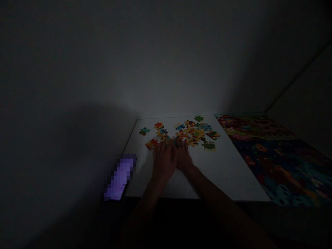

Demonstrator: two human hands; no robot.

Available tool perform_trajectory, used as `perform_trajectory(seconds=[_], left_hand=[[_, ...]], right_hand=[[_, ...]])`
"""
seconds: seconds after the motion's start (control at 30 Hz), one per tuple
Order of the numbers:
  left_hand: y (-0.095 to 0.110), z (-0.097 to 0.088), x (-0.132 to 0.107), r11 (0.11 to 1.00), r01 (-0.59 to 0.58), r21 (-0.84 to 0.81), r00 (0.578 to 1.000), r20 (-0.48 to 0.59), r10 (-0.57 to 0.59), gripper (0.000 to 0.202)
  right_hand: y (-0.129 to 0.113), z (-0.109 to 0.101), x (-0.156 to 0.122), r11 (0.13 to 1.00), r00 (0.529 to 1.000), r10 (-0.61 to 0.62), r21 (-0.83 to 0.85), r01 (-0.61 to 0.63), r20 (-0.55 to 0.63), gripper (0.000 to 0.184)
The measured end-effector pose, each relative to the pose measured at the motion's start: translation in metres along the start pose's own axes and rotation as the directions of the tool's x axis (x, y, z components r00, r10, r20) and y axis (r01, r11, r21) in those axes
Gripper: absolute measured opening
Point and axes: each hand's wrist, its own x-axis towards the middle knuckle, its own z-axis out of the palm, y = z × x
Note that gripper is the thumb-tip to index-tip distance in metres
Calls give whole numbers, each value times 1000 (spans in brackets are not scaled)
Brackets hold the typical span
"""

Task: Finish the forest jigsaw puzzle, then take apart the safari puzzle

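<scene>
Loose jigsaw puzzle pieces (198, 133) lie scattered and partly overlapping on a white board (218, 173). My left hand (164, 159) rests palm down at the near edge of the pieces, its fingers stretched forward. Close against it, my right hand (183, 155) also lies palm down with fingers extended. The fingertips of both touch or cover pieces, some of which are partly hidden. An orange-red piece (151, 144) sits just left of my left hand. To the right of my right hand is a green piece (209, 146). Neither hand visibly grips anything.
A phone with a lit purple screen (120, 178), blurred into blocks, lies at the board's left edge. Colourful printed sheets (280, 162) cover the right side. A plain wall (168, 69) rises behind the board. The scene is very dark.
</scene>
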Motion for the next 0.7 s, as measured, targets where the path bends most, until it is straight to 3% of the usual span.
perform_trajectory(seconds=[0.13,0.23,0.3,0.57,0.7], left_hand=[[-85,-44,-52,986,91,140,972,-228,-58,31],[-133,-62,-73,935,169,312,978,-174,-119,34],[-148,-66,-77,902,206,380,978,-121,-173,36],[-149,-54,-62,844,297,446,953,-77,-295,38],[-126,-42,-36,861,301,409,953,-108,-282,40]], right_hand=[[1,-4,-1,998,998,52,21,-53,41,75],[2,-3,0,997,997,61,44,-63,51,76],[3,-3,1,997,997,58,56,-61,54,76],[0,-10,-1,994,995,83,70,-87,63,73],[-5,-15,-1,994,993,89,59,-94,79,73]])
